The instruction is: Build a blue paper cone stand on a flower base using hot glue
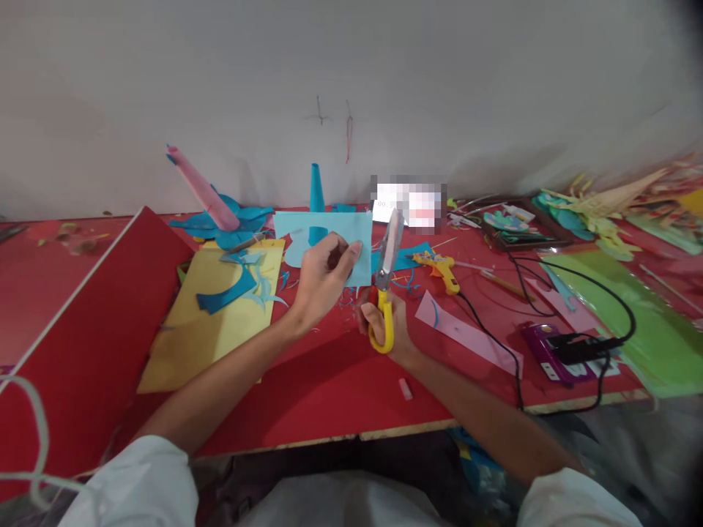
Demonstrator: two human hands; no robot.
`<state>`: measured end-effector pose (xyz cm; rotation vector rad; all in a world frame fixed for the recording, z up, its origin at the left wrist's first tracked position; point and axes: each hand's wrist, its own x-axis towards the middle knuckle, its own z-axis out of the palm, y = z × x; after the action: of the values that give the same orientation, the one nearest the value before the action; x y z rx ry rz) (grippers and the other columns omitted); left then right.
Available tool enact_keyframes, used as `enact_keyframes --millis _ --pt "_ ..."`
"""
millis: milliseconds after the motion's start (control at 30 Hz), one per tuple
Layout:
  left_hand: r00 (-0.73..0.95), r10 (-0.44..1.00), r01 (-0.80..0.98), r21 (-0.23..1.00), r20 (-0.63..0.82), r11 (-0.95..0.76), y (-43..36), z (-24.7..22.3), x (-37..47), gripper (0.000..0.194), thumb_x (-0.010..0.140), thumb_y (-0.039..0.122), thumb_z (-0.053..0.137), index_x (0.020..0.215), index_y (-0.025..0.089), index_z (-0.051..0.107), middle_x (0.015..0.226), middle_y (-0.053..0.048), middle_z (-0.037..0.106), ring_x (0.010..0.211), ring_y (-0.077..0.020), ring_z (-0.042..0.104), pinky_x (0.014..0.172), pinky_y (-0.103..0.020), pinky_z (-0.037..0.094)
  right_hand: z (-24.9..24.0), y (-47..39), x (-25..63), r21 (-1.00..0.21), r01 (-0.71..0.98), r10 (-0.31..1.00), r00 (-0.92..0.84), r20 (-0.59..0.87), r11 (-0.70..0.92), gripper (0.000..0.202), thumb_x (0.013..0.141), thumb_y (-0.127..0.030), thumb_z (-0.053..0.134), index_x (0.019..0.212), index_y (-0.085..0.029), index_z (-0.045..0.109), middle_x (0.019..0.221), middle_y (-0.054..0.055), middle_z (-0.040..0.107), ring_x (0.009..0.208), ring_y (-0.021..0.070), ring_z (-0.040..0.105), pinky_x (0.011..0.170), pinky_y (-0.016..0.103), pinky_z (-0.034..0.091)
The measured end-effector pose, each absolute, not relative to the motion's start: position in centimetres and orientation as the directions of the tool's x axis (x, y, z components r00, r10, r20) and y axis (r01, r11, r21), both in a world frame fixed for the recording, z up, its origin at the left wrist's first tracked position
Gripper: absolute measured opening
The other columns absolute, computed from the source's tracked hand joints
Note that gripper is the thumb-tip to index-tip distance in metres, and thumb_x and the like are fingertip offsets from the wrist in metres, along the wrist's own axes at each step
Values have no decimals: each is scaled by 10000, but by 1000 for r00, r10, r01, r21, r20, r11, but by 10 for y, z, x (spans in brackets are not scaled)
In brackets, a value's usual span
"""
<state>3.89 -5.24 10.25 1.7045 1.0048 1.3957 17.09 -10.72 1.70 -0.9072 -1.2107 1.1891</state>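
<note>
Paper rectangle [343, 224] beside metal-bladed scissors [383, 278]

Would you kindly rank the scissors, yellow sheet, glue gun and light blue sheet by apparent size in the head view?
Largest to smallest:
1. yellow sheet
2. light blue sheet
3. scissors
4. glue gun

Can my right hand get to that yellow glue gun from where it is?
Probably yes: the yellow glue gun lies nearby on the red table, with nothing tall between. But the right hand holds yellow-handled scissors, so they'd likely need putting down first.
</note>
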Motion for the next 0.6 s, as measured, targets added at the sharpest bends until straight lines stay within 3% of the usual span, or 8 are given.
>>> enact_keyframes --millis 400,600 --pt "387 841 284 819 379 -499 -50 90 41 460 984 508 596 684 198 436 607 60 402 570 -97 348 527 -241 303 26 -105 170 -980 -108 974 174 146 167 541 858 -711 661 683 -268 402 485 -34 500 373 122 457 359 285 354" --pt "615 738 350 742 278 -571 -46 98 34 323 983 297 536 703 198 410 624 61 373 583 -99 312 535 -247 262 27 -97 172 -977 -138 958 260 122 162 587 811 -741 701 724 -284 343 474 -62 473 349 126 450 335 286 344"
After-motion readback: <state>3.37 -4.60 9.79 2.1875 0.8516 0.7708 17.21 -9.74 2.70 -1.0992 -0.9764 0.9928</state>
